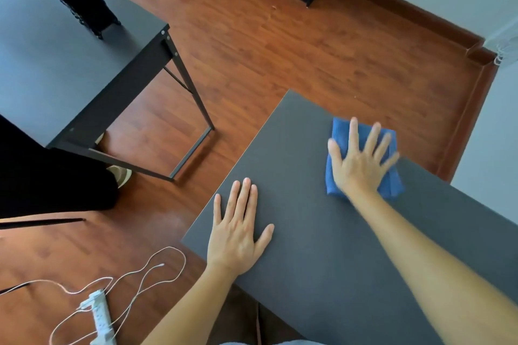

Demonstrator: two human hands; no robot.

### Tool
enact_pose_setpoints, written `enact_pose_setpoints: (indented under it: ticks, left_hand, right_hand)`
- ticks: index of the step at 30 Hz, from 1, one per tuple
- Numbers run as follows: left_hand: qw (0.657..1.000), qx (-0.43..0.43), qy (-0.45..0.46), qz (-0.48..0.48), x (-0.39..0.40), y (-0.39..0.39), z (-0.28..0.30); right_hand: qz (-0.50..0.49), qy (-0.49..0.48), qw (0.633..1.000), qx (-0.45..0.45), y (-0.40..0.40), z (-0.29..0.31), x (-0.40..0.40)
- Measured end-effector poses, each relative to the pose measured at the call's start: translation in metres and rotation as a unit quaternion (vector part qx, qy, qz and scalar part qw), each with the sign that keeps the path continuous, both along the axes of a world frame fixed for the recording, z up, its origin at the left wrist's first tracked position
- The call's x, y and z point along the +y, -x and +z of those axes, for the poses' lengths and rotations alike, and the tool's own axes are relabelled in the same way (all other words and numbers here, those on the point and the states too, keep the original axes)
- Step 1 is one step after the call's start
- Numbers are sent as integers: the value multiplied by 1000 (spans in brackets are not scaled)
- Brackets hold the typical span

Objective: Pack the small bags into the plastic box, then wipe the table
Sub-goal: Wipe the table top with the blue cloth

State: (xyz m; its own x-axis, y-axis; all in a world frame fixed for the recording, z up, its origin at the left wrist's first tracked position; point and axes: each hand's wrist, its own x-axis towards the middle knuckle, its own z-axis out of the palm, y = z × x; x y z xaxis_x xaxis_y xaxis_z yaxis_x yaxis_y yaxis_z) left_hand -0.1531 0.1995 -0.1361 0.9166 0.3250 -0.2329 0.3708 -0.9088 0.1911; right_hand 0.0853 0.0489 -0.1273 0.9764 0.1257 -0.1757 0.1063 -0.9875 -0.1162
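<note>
Here right hand [361, 165] presses, seemingly flat, blue cloth [392, 185] on table [322, 260].

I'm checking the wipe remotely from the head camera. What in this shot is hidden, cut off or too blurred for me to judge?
- Plastic box and small bags: not in the head view, so packing cannot be confirmed.
- Table: its right and near parts run past the frame edges.
- Blue cloth: mostly covered by the right hand; its folds are unclear.
- Right fingertips: motion-blurred.
- Dirt or streaks on the dark tabletop: too faint to tell.
- Left hand lies flat, hiding the surface beneath.
</note>
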Motion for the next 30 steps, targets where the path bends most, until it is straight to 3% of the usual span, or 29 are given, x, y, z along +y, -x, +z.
enact_pose_setpoints:
  ticks: [4,8,10,13,17,20,22,26,30]
  left_hand:
    - [1000,8,1,-3,0,0,2]
    - [1000,19,-7,-5,1,-1,3]
    - [1000,19,-8,-9,1,0,2]
    - [1000,18,-2,-10,0,0,3]
    - [1000,16,8,-6,0,-2,6]
    - [1000,12,11,-10,0,-1,4]
    - [1000,12,9,-11,-1,0,1]
    - [999,26,-18,-20,-2,1,0]
    - [1000,17,-15,-12,-1,-2,2]
  right_hand:
    - [127,-1,992,11,74,-4,38]
    - [181,-58,981,22,9,-5,127]
    - [121,-62,990,44,-41,-6,128]
    - [-29,-40,997,54,-76,-3,53]
    - [-210,13,977,35,-51,6,-110]
    - [-305,8,951,58,-38,13,-136]
    - [-251,0,967,37,-31,8,-95]
    - [14,-8,1000,-6,8,-6,17]
    - [134,-20,990,-34,69,-11,-7]
